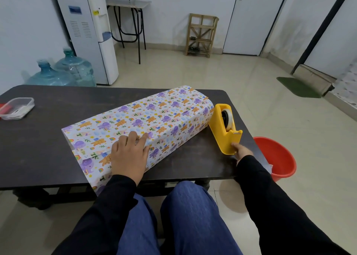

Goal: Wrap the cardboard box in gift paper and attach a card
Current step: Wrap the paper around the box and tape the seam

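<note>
A long box covered in white gift paper (154, 117) printed with purple elephants, bears and rainbows lies diagonally on the dark table (42, 139). My left hand (128, 154) presses flat on the paper's overlapping edge near the box's near end. A yellow tape dispenser (225, 131) with a clear tape roll stands just right of the box. My right hand (241, 151) grips the dispenser's near end at its base. The box itself is hidden under the paper. No card is visible.
A clear plastic container (16, 108) sits at the table's far left edge. A red bucket (278, 158) stands on the floor right of the table. Water jugs (63, 71) and a dispenser (90, 32) stand behind the table. My knees are under the near edge.
</note>
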